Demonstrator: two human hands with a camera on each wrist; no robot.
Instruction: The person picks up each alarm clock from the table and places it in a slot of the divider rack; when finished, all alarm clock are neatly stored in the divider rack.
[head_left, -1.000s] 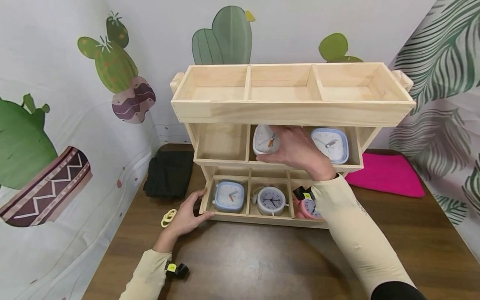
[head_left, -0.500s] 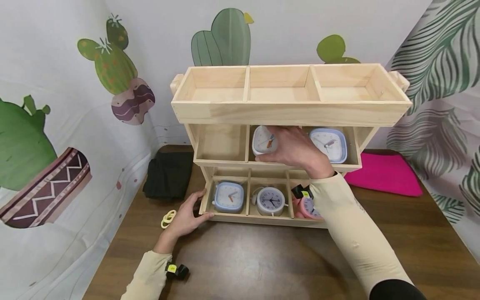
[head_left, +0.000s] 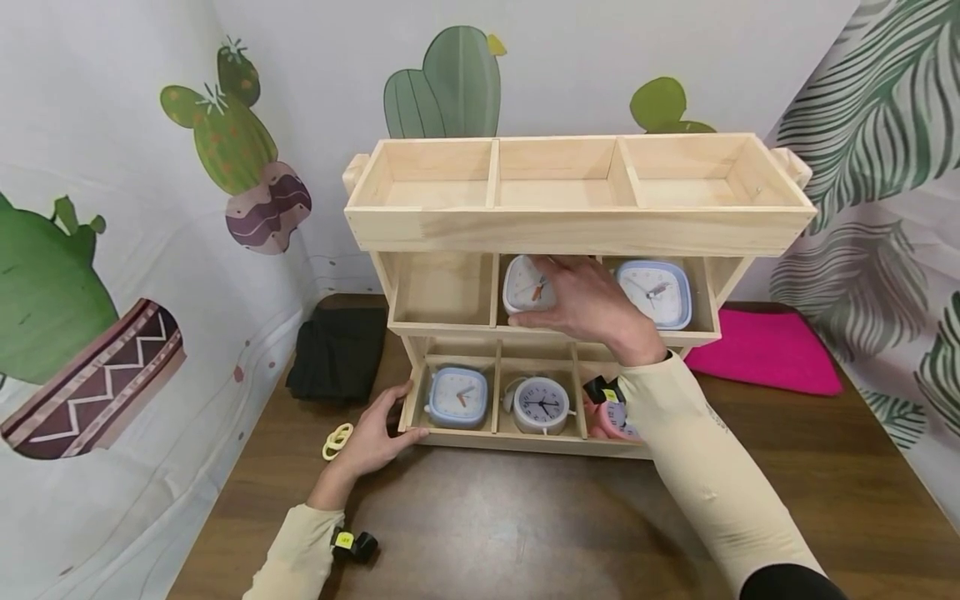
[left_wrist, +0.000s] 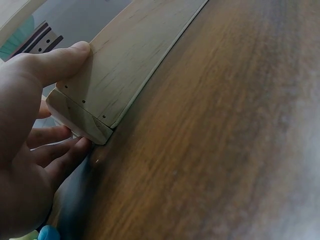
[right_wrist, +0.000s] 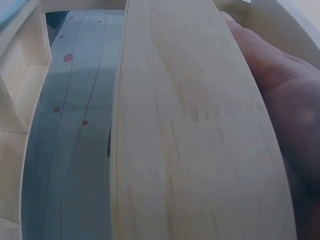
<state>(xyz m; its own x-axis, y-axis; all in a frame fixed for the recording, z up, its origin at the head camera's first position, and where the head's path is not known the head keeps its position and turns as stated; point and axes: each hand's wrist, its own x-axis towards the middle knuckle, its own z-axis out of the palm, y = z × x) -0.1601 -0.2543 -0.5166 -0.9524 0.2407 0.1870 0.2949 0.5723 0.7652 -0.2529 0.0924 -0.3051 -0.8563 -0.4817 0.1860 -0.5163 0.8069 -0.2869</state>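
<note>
A three-tier wooden rack (head_left: 577, 231) stands on the table. In its middle tier, my right hand (head_left: 592, 302) holds a white square alarm clock (head_left: 525, 285) in the centre compartment, with the thumb low across its front. A blue-rimmed alarm clock (head_left: 654, 293) sits to the right of that hand. My left hand (head_left: 377, 431) grips the rack's lower left corner, its thumb (left_wrist: 65, 62) on the front board and the other fingers along the side. In the right wrist view, a wooden board (right_wrist: 195, 125) hides most of the right hand and the white clock.
The bottom tier holds a blue square clock (head_left: 458, 397), a white round twin-bell clock (head_left: 541, 404) and a pink clock (head_left: 617, 419), partly covered by the right sleeve. Black folded cloth (head_left: 337, 350) and pale yellow rings (head_left: 337, 439) lie left, pink cloth (head_left: 765, 350) right.
The head view has tipped slightly, so the scene sits a little lower in it. Both hands stay where they were on the rack and the white clock.
</note>
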